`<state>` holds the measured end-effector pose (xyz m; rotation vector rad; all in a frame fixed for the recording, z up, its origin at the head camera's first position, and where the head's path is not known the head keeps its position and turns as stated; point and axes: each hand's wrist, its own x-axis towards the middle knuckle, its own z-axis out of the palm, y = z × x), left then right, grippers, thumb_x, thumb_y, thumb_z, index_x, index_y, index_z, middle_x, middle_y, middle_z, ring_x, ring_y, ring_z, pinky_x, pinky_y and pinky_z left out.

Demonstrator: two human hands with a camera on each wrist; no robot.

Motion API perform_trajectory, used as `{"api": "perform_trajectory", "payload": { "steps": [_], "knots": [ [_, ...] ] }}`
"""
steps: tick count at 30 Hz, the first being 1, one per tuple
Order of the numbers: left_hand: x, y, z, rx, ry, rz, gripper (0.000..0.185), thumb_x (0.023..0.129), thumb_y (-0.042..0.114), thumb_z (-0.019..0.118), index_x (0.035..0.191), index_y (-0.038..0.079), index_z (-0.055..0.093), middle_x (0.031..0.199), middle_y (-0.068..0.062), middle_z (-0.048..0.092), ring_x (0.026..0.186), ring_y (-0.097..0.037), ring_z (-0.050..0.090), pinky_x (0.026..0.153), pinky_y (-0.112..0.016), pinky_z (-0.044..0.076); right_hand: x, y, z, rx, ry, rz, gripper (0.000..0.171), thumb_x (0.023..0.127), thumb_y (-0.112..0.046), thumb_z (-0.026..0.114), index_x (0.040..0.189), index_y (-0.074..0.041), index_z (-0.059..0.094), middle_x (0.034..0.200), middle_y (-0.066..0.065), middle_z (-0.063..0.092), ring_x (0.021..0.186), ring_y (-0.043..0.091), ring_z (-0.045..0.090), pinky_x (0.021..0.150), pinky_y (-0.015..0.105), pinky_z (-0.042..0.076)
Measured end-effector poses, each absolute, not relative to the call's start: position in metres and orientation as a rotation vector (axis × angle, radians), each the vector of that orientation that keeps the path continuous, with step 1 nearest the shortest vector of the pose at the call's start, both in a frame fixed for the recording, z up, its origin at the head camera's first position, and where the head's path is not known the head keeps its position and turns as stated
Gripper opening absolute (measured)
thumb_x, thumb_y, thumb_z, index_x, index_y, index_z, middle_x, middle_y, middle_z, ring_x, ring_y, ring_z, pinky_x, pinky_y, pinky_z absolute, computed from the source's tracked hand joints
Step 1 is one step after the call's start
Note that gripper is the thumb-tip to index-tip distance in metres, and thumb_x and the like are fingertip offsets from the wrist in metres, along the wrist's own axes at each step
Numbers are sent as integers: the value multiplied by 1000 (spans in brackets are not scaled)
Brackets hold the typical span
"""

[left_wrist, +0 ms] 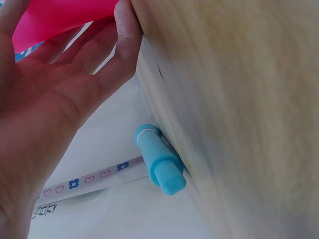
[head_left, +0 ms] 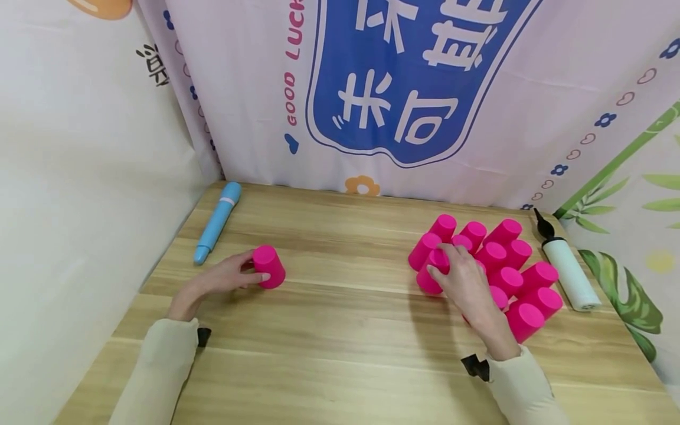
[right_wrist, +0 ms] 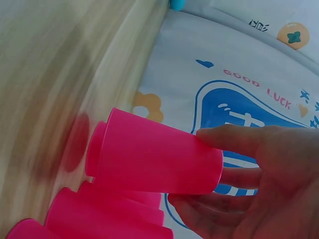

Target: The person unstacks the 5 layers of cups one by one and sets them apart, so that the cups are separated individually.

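Note:
On the left of the table, my left hand [head_left: 234, 274] holds a pink cup [head_left: 270, 267] that stands upside down, thumb and fingers round its sides. In the left wrist view that cup [left_wrist: 70, 20] shows only in part, above the palm. Over on the right, my right hand [head_left: 467, 283] grips another pink cup [right_wrist: 159, 154] between thumb and fingers at the near left of a cluster. Several more upside-down pink cups [head_left: 507, 282] stand close together behind and beside this hand, which hides some of them.
A light blue tube-shaped pump [head_left: 215, 224] lies at the table's left edge. At the right edge lies a white hand pump [head_left: 571, 274] with a black nozzle. Printed cloth [head_left: 255, 118] hangs round the back and sides of the wooden table [head_left: 329, 354].

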<state>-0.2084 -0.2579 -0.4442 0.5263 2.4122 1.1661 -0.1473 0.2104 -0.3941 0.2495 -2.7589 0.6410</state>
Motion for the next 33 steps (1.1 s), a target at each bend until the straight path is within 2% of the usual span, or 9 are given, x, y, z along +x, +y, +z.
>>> {"api": "perform_trajectory", "payload": {
  "steps": [7, 17, 21, 28, 33],
  "knots": [
    [-210, -254, -445, 520, 2407, 1161, 61, 92, 34, 66, 140, 4, 42, 130, -18, 55, 110, -30, 54, 76, -34, 54, -148, 216, -404, 233, -2767, 652, 49, 79, -7, 78, 120, 8, 57, 101, 24, 55, 68, 29, 57, 63, 43, 54],
    [-212, -250, -446, 498, 2371, 1209, 63, 92, 32, 66, 141, 4, 38, 132, -20, 52, 116, -34, 50, 78, -37, 54, -151, 221, -408, 223, -2816, 635, 49, 79, -6, 79, 119, 9, 56, 101, 25, 56, 58, 24, 54, 59, 39, 54],
    [-211, -250, -446, 492, 2383, 1219, 61, 91, 31, 68, 138, 5, 40, 130, -19, 53, 116, -35, 50, 79, -36, 54, -153, 222, -407, 216, -2845, 642, 48, 79, -6, 78, 119, 9, 56, 103, 25, 55, 60, 26, 56, 62, 42, 55],
    [-212, -243, -442, 516, 2500, 1170, 62, 88, 36, 71, 136, 5, 46, 131, -16, 55, 123, -37, 50, 98, -49, 45, -154, 222, -405, 198, -2875, 636, 45, 80, -7, 78, 116, 8, 57, 100, 22, 55, 70, 29, 58, 67, 44, 54],
    [-208, -211, -430, 605, 2567, 1114, 63, 84, 39, 74, 134, 8, 50, 127, -11, 58, 117, -32, 55, 95, -48, 48, -155, 223, -403, 194, -2912, 647, 46, 81, -9, 78, 117, 8, 56, 98, 20, 55, 73, 28, 57, 66, 40, 54]
  ]
}}
